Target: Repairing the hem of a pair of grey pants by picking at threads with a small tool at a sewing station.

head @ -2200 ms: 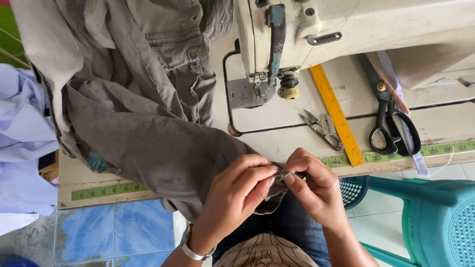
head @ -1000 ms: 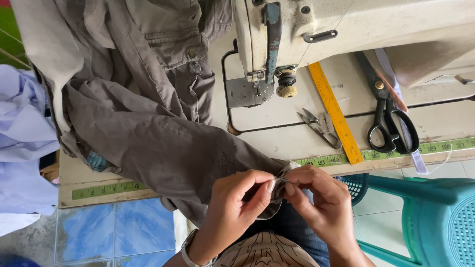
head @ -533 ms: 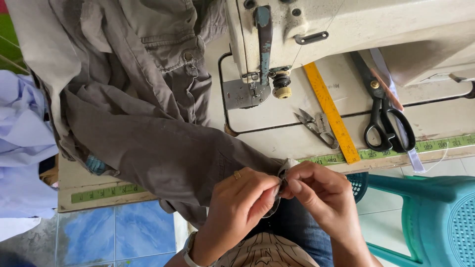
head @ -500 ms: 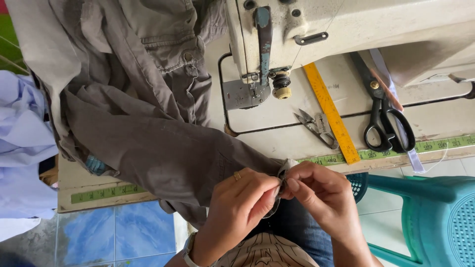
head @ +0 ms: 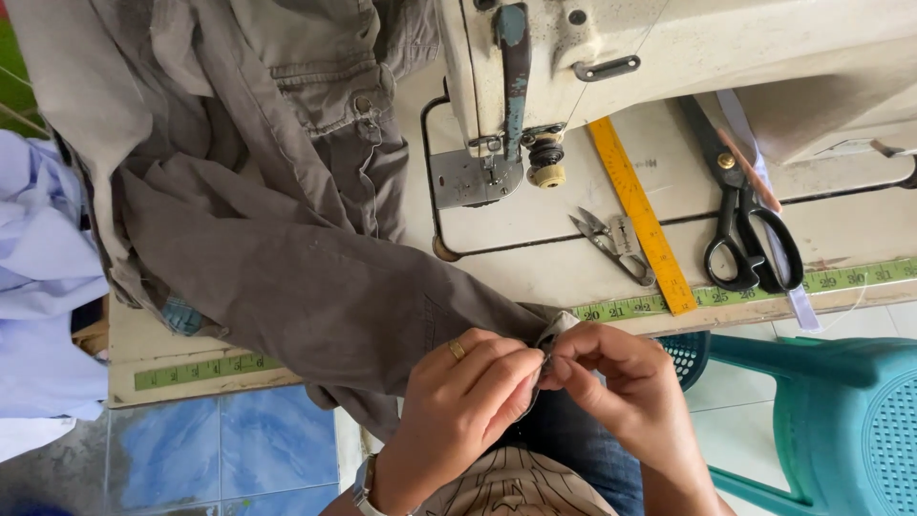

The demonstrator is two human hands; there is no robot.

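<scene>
A grey-brown garment lies piled over the left of the sewing table and hangs off its front edge. My left hand, with a ring and a wristwatch, pinches the garment's end just below the table edge. My right hand pinches the same small bit of fabric from the right, fingertips meeting the left hand's. What lies between the fingertips is too small to tell. A cream sewing machine stands at the back of the table, above both hands.
Small thread snips, a yellow ruler and large black scissors lie on the table right of the needle. A green measuring tape runs along the front edge. A teal plastic chair stands at right; light blue cloth at left.
Both hands have stayed together on the garment's end, shifting slightly lower and right while the fingers worked at the fabric. The view moved a little.
</scene>
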